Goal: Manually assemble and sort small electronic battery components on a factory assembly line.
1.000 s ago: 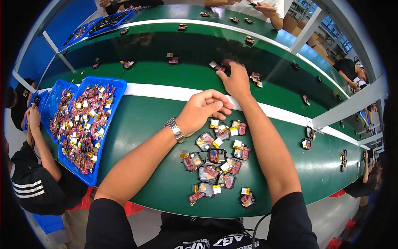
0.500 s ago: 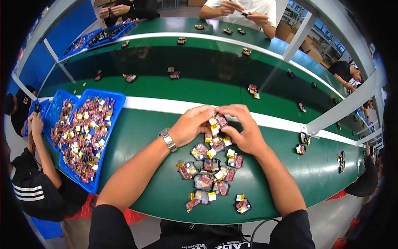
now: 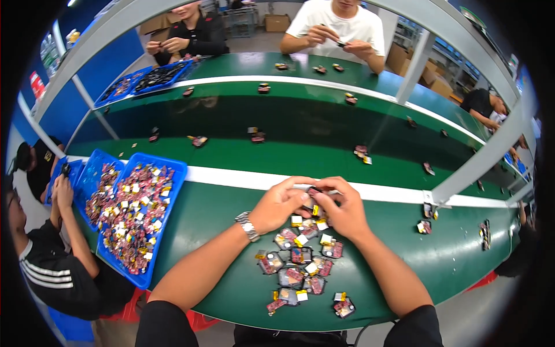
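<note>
My left hand (image 3: 278, 207) and my right hand (image 3: 346, 209) meet over the green worktop, both closed on one small electronic device (image 3: 313, 198). It has a dark casing, a red circuit board and a small battery part with yellow tape. My right thumb lies across its top, and my fingers hide most of it. Just below my hands, a loose pile of similar half-open devices (image 3: 296, 255) covers the worktop, with red boards, grey casings and white batteries. One more such device (image 3: 344, 307) lies apart near the front edge.
Blue trays (image 3: 181, 173) full of red boards and batteries stand at left, near a seated person. Behind a white rail (image 3: 231, 177), a green conveyor belt (image 3: 231, 153) carries scattered devices. A metal post (image 3: 471, 168) rises at right. Other people work across the belt.
The head view has tilted up, so everything sits lower in the picture. My fingers have shifted around the device, and my right thumb now covers more of it.
</note>
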`<state>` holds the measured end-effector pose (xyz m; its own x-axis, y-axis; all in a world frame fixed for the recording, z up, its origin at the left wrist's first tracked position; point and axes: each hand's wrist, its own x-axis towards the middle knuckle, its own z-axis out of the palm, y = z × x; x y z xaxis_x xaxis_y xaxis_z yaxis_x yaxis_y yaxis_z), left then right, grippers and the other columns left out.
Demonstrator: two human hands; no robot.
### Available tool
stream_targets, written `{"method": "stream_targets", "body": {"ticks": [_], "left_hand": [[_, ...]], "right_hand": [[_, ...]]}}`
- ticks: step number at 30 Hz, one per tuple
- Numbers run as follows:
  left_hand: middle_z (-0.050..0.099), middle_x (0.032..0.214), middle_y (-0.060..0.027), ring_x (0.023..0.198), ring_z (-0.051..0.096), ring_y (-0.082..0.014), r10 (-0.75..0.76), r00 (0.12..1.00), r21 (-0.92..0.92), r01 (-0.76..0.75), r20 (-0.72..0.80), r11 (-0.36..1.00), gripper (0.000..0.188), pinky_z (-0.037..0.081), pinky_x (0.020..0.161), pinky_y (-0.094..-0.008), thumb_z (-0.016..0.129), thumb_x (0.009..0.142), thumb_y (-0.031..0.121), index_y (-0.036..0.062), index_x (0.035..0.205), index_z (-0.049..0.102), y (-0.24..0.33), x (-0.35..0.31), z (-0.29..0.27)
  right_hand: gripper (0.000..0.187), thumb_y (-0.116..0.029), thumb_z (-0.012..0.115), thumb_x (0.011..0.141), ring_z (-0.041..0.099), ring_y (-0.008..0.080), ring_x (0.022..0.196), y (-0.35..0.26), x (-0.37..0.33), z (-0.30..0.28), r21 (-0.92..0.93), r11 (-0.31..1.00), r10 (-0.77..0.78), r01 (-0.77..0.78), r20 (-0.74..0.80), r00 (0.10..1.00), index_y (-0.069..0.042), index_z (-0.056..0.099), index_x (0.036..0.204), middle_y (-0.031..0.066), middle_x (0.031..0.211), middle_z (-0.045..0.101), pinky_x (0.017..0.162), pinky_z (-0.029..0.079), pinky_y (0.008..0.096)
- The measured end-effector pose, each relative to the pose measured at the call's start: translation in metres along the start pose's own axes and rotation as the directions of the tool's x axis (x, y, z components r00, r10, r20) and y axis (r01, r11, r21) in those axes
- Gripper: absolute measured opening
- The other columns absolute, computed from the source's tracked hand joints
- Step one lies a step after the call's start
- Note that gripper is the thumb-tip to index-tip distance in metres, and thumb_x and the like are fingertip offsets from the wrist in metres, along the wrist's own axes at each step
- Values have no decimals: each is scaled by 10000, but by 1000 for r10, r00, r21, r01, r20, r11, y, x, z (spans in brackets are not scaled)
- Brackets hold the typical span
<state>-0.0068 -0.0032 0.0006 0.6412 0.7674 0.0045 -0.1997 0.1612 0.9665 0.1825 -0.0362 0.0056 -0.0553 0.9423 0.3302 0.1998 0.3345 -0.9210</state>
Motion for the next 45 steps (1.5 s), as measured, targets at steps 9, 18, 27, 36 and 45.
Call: {"method": "stream_targets", "body": {"ticks": [9,18,27,36,45], "left_hand": [[629,1134,-157,966,653,-189,31,999,-11,-32,-23,999,369,557,860,-316,507,984,105,32,1335,421,-1,-2,2],[573,1237,-167,1127,581,-200,95,995,37,-95,10,995,354,533,921,-344,527,957,34,14,1298,438,-7,1,7],[615,1204,-182,1040,625,-211,295,899,101,-277,-323,955,136,547,816,-318,509,973,107,-9,1012,567,2,-2,-1],[670,1072,-225,652,573,-142,204,955,-26,-214,-216,976,269,453,590,-261,515,953,184,36,730,549,10,-2,-20],[254,1573,-69,799,594,-235,558,778,-671,-251,289,698,215,437,680,-338,523,803,183,51,642,577,77,-28,69]], "right_hand": [[171,7,656,837,599,130,820,-2,0,-3,-208,970,-130,125,-11,991,1,630,1006,87,989,606,678,518,253],[101,14,644,846,614,112,841,9,3,-7,13,1000,2,-2,-9,1000,-9,611,938,69,1003,643,737,510,256],[139,34,622,880,612,108,880,15,8,-13,324,923,221,-205,-14,975,12,579,1010,69,949,639,811,507,234],[166,22,630,875,621,109,858,22,5,-13,297,930,215,-215,30,976,26,573,1031,73,938,634,803,520,236],[156,9,642,866,619,105,857,5,9,-13,167,965,199,-201,29,980,23,589,1011,74,934,639,786,523,227]]}}
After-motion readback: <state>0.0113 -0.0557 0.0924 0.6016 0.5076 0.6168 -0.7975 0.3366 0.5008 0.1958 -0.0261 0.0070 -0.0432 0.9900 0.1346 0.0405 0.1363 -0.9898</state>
